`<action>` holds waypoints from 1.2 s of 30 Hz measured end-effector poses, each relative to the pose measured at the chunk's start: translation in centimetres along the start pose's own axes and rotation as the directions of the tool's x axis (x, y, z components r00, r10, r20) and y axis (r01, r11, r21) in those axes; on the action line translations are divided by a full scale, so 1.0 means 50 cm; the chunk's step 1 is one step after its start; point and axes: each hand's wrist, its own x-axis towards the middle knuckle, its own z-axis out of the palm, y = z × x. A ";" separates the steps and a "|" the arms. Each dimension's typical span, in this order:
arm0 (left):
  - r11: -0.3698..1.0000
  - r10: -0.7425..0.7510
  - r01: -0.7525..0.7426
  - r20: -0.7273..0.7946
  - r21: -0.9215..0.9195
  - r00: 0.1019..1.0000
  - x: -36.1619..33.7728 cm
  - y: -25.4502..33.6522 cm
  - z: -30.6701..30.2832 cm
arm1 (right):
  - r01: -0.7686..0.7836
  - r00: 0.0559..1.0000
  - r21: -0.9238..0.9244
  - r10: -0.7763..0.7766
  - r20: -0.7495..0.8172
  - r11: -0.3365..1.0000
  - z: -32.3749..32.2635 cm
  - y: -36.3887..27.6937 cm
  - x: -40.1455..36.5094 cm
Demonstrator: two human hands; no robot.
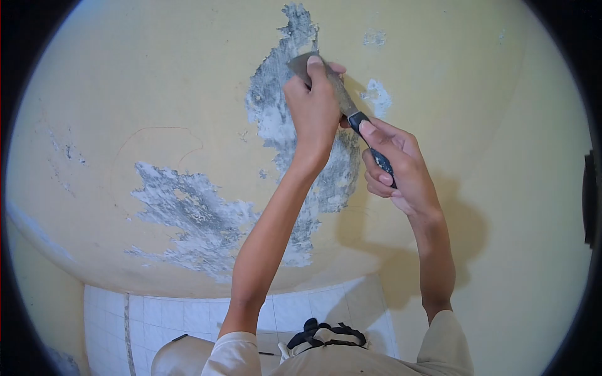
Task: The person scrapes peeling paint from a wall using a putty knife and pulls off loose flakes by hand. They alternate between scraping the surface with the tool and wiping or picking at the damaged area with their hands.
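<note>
A scraper with a wide metal blade and a dark handle slants across the upper middle of the view. My right hand is wrapped around its handle, thumb along the top. Higher up, my left hand grips the metal near the blade, its thumb pressed on the flat side. The blade's edge lies over a grey bare patch on the yellow wall, where the paint is gone. Ragged paint edges surround that patch, which continues down behind my left forearm.
Another scraped patch spreads at the lower left of the wall. Small white spots mark the paint right of the blade. Below is a white tiled floor. A dark object sits at the far right edge.
</note>
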 end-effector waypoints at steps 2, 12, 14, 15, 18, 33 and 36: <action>0.987 0.161 -0.161 -0.077 0.010 0.984 0.023 -0.024 0.003 | 0.018 1.000 -0.014 -0.018 0.013 1.000 -0.001 -0.025 0.010; 0.998 0.061 -0.061 -0.005 -0.004 0.998 0.033 0.048 0.021 | 0.095 0.995 -0.063 -0.094 0.012 0.993 0.005 -0.046 0.030; 0.996 0.089 -0.089 -0.022 0.022 0.996 0.023 0.003 0.005 | 0.061 0.998 -0.077 -0.061 -0.003 0.995 -0.002 -0.021 0.010; 0.992 0.119 -0.117 -0.037 0.045 0.992 0.014 -0.009 -0.002 | 0.028 0.999 -0.095 -0.030 -0.021 0.995 -0.002 -0.011 0.004; 0.987 0.147 -0.146 -0.009 0.066 0.989 0.041 0.015 0.012 | 0.080 0.995 -0.026 -0.081 -0.062 0.996 0.002 -0.014 0.025; 0.989 0.065 -0.072 0.055 0.132 0.996 0.011 -0.016 -0.022 | 0.088 0.995 0.114 -0.082 -0.057 0.990 0.023 0.060 0.001; 0.995 -0.056 0.048 0.088 0.086 0.995 0.011 0.006 -0.025 | 0.080 0.995 0.155 -0.070 -0.067 0.985 0.037 0.056 -0.001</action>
